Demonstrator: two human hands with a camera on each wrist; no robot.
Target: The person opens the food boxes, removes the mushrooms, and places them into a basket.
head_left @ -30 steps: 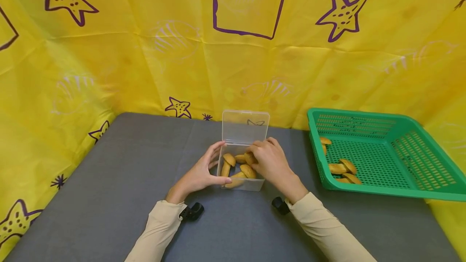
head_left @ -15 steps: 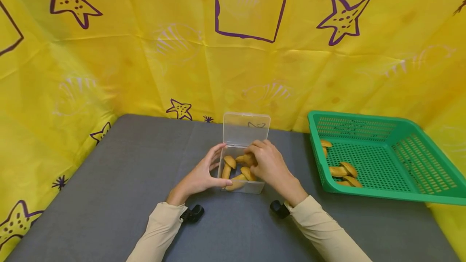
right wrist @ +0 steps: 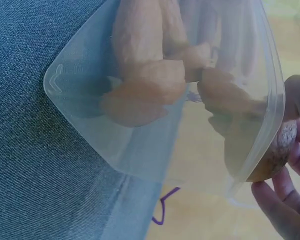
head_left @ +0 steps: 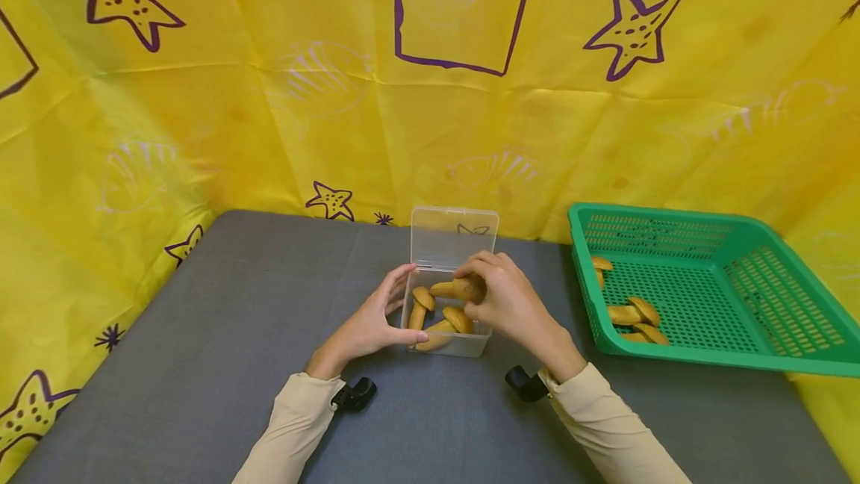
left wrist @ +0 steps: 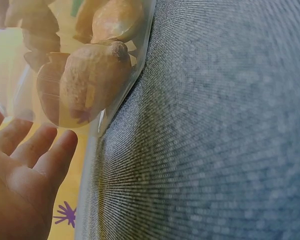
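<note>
Your right hand (head_left: pixel 509 303) pinches 1 mushroom (head_left: pixel 463 289) at the box's (head_left: pixel 460 347) right edge; your left hand (head_left: pixel 371 326) grips the left edge.

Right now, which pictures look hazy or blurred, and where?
Head view: fairly sharp and evenly lit, green basket included; left wrist view: pale glare on the clear box, gray cloth blurring rightward; right wrist view: mushrooms milky through the box wall.

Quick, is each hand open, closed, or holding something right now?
Left hand: holding the clear box, thumb and fingers spanning one side.
Right hand: holding a mushroom by its cap.
</note>
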